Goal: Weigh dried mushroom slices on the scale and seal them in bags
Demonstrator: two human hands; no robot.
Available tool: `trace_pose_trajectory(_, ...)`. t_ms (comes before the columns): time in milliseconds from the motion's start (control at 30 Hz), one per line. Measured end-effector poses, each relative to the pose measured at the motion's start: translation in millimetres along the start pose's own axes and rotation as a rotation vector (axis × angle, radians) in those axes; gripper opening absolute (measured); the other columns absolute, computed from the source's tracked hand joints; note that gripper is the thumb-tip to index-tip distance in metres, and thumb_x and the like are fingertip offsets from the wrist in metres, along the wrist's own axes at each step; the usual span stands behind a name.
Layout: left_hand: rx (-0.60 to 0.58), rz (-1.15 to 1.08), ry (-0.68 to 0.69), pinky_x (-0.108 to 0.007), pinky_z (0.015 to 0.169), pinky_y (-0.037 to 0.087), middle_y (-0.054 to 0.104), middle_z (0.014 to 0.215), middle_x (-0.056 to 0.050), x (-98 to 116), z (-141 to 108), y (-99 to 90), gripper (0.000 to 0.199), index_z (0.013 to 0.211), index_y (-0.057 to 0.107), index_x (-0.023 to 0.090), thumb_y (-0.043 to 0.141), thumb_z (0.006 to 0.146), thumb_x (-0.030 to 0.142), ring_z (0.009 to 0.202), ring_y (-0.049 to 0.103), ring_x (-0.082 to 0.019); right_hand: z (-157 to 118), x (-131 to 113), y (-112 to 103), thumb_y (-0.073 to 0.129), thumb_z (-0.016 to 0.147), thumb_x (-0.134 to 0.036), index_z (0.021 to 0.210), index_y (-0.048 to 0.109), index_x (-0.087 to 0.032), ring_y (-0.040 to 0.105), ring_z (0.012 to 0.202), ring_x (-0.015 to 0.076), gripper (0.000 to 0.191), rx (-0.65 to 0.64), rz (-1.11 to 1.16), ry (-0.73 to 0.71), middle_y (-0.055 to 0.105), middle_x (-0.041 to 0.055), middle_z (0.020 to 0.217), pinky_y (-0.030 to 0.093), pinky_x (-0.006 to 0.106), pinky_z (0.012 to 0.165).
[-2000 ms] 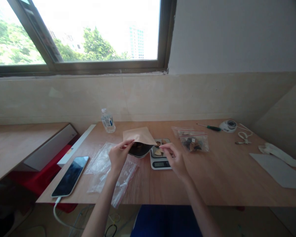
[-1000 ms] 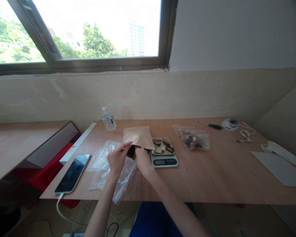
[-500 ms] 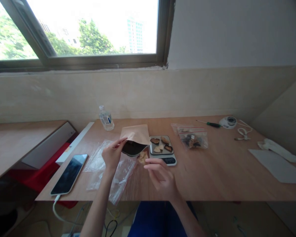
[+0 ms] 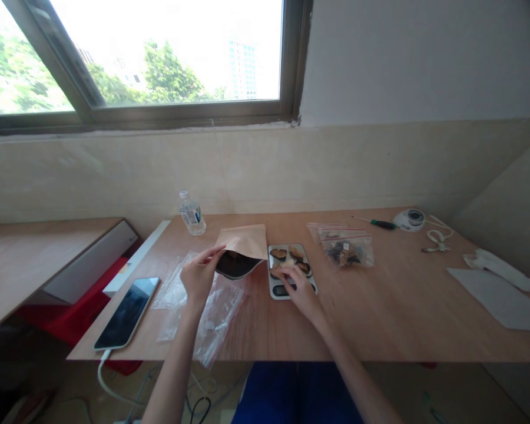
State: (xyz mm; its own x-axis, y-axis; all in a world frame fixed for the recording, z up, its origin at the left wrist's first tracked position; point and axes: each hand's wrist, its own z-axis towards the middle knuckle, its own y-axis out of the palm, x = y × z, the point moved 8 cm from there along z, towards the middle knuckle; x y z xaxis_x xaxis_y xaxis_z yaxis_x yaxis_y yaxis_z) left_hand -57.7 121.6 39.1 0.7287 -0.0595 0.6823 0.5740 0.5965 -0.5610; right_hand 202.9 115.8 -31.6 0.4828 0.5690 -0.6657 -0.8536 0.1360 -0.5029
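Note:
A brown paper pouch (image 4: 246,238) lies at the middle of the table, its dark mouth facing me. My left hand (image 4: 199,272) pinches the left side of its rim and holds the mouth apart. Right of the pouch is a small white scale (image 4: 277,290) with several dried brown slices (image 4: 295,252) on its plate. Over the front of that plate, my right hand (image 4: 299,287) has thumb and fingers closed on a pale dried slice (image 4: 277,271). The fingertips partly cover this slice and the scale's display.
Clear plastic bags (image 4: 218,315) and a phone (image 4: 127,313) lie left. A water bottle (image 4: 191,215) stands behind. Rightward are filled zip bags (image 4: 347,250), a screwdriver (image 4: 382,224), a white camera (image 4: 410,219), a cloth (image 4: 503,269) and a grey sheet (image 4: 494,294).
My right hand has moved from in front of the pouch's mouth up and right to the scale's plate, with the pale slice. My left hand still holds the pouch.

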Motion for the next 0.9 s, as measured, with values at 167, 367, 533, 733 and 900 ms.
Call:
trace_pose_trajectory(167,-0.010,-0.003,0.008,-0.021,0.058,0.042,0.072,0.070,0.004,1,1,0.7,0.025,0.090,0.072,0.032,0.056,0.075,0.046,0.066,0.066,-0.015,12,13,-2,0.040,0.088,-0.016,0.098,0.059,-0.018,0.056,0.098,0.0189,0.021,0.014,-0.064,-0.025,0.059,0.0086,0.098,0.045,0.036,0.088)
trace_pose_trajectory(367,-0.008,0.017,0.005,-0.021,0.058,0.042,0.071,0.067,0.004,2,-1,2.2,0.024,0.089,0.072,0.032,0.056,0.076,0.044,0.066,0.065,-0.014,5,8,-13,0.040,0.088,-0.016,0.101,0.059,-0.019,0.055,0.099,0.0198,0.023,0.068,-0.140,-0.034,0.061,0.0081,0.100,0.044,0.037,0.088)
trace_pose_trajectory(533,-0.008,0.001,0.007,-0.021,0.058,0.042,0.071,0.068,0.004,2,-1,1.7,0.025,0.089,0.072,0.032,0.057,0.075,0.047,0.066,0.065,-0.015,-18,12,-50,0.039,0.087,-0.016,0.100,0.060,-0.020,0.054,0.097,0.0205,0.025,0.284,-0.206,0.040,0.059,0.0080,0.097,0.043,0.039,0.088)
trace_pose_trajectory(733,-0.008,0.004,0.015,-0.021,0.058,0.042,0.072,0.070,0.004,2,-1,3.4,0.024,0.090,0.071,0.032,0.056,0.075,0.045,0.066,0.065,-0.015,-42,36,-66,0.039,0.085,-0.016,0.093,0.062,-0.020,0.054,0.090,0.0211,0.025,0.371,-0.233,0.123,0.057,0.0075,0.090,0.044,0.039,0.082)
trace_pose_trajectory(900,-0.008,0.007,0.009,-0.021,0.058,0.042,0.071,0.069,0.004,1,-2,4.2,0.025,0.090,0.071,0.033,0.057,0.075,0.046,0.067,0.066,-0.015,-50,42,-65,0.039,0.085,-0.016,0.092,0.062,-0.020,0.052,0.091,0.0212,0.024,0.381,-0.253,0.153,0.056,0.0073,0.090,0.043,0.039,0.083)
